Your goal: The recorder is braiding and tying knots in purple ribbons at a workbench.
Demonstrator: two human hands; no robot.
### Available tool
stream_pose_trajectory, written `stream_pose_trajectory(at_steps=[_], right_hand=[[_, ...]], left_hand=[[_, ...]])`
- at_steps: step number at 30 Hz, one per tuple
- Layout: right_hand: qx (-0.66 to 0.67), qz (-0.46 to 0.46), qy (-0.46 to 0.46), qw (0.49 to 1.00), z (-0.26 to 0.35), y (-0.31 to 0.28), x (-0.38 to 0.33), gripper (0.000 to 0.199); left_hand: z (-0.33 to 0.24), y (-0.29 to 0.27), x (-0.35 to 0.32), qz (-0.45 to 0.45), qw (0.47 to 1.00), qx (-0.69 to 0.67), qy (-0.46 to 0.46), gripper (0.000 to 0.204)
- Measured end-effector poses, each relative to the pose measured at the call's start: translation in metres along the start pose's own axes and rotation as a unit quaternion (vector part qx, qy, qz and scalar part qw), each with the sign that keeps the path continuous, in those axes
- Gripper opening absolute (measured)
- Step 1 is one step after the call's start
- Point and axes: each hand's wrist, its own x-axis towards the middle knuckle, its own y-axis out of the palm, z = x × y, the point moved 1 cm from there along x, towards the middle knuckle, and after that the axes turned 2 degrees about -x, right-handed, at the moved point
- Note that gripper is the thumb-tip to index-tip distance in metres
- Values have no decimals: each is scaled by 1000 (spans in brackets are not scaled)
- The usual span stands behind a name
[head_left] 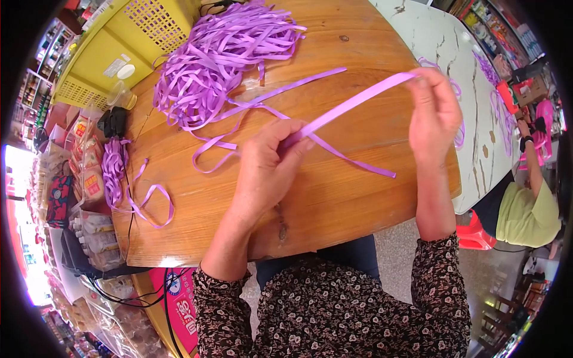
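Observation:
Between my two hands a purple ribbon point(358, 104) is stretched over the wooden table. My left hand point(270, 161) grips it between thumb and fingers near the middle of the table. My right hand point(434, 110) pinches its upper right end, partly hidden by the fingers. A tail of ribbon point(364, 165) runs from beneath my left hand toward the right and lies on the wood. Beyond my left hand rests a large tangled heap of purple ribbons point(233, 56), with loose strands trailing from it toward my hand.
A yellow plastic crate point(128, 45) stands at the far left of the wooden table point(334, 209). A smaller purple bundle point(113, 170) lies by packaged goods at the left edge. On the right, a white marbled table point(477, 173) carries more ribbon; a person in a yellow-green top point(525, 215) works beyond.

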Motion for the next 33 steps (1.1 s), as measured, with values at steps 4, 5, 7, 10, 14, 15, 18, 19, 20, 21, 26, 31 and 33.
stream_pose_trajectory(at_steps=[4,5,7,10,14,15,18,19,20,21,26,31,33], right_hand=[[220,-145,66,962,-33,-35,17,11],[292,-149,73,942,-41,-42,19,14],[175,-162,98,966,-40,-45,22,15],[-134,-119,-6,984,-22,-33,26,24],[-224,94,-174,954,15,11,9,43],[-147,156,-168,962,23,19,3,47],[-68,251,-162,952,36,38,-12,53],[-70,252,-162,952,37,40,-15,53],[-68,248,-151,954,37,43,-19,51],[-63,246,-139,957,35,46,-23,48],[-36,209,-169,963,28,49,-25,32],[-45,202,-202,957,32,47,-22,22],[-61,203,-191,959,37,44,-21,19]], left_hand=[[3,-12,4,-14,999,-41,-9,9],[-2,-13,6,-11,999,-43,-6,9],[-17,-16,5,-7,984,-121,-132,7],[-14,-15,4,-8,987,-147,-66,8],[-15,-16,-2,-1,977,-196,-87,9],[-16,-16,-2,-4,968,-231,-102,9],[-17,-11,-2,-9,951,-282,-124,9],[-17,-10,-2,-12,946,-299,-129,9],[-18,-10,-1,-11,945,-301,-129,9],[-19,-11,-2,-5,943,-304,-139,9],[-20,-6,-2,0,950,-286,-126,12],[-16,-5,-1,15,963,-236,-130,10],[-9,-5,0,20,970,-216,-113,9]])
